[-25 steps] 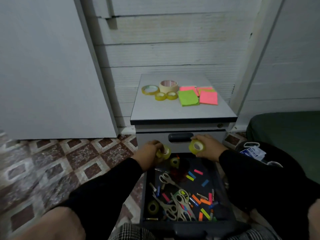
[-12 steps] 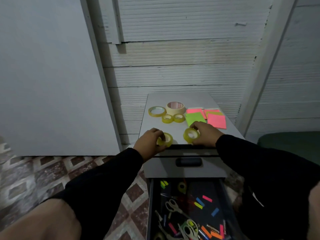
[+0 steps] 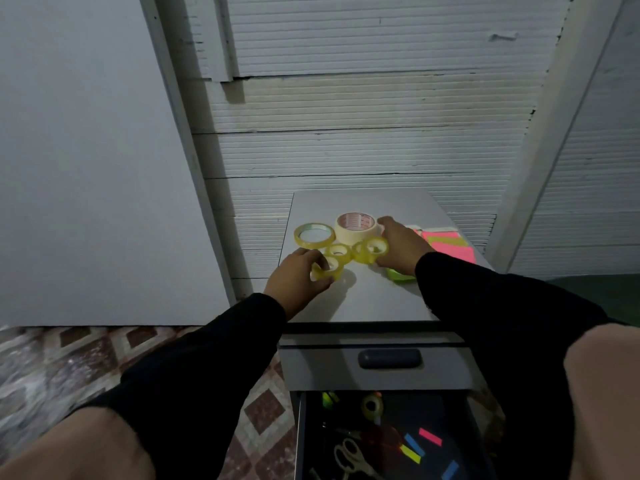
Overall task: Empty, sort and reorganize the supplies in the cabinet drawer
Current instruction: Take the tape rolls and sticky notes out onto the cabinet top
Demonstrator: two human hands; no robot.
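White ribbed wall panels stood behind a grey cabinet (image 3: pixel 363 303); patterned tile floor (image 3: pixel 69 362) lay to its left. The cabinet's top drawer was closed, and the drawer (image 3: pixel 446 410) below it stood open.

Left hand (image 3: pixel 294 277) gripped a small yellow tape roll (image 3: pixel 327 268), fingers curled round its left rim. The roll was tilted, its hole facing up and toward the camera; whether its lower edge touched the cabinet top could not be told.

Right hand (image 3: pixel 398 247) pinched a second yellow roll (image 3: pixel 370 250) from the right side. This one stood nearly on edge, hole facing the camera.

Between the two grips lay a third small roll (image 3: pixel 338 251), flat, hole up. Beyond the left grip lay a wide thin yellow roll (image 3: pixel 314 234), flat. Just beyond the right grip sat a cream masking tape roll (image 3: pixel 355 226), flat, hole up, the fingertips near its side.

Right of the right hand lay pink and green sticky notes (image 3: pixel 450 245), partly hidden by the wrist.

In the open drawer were scissors (image 3: pixel 348 455), one more tape roll (image 3: pixel 372 406) and coloured flags (image 3: pixel 430 437).
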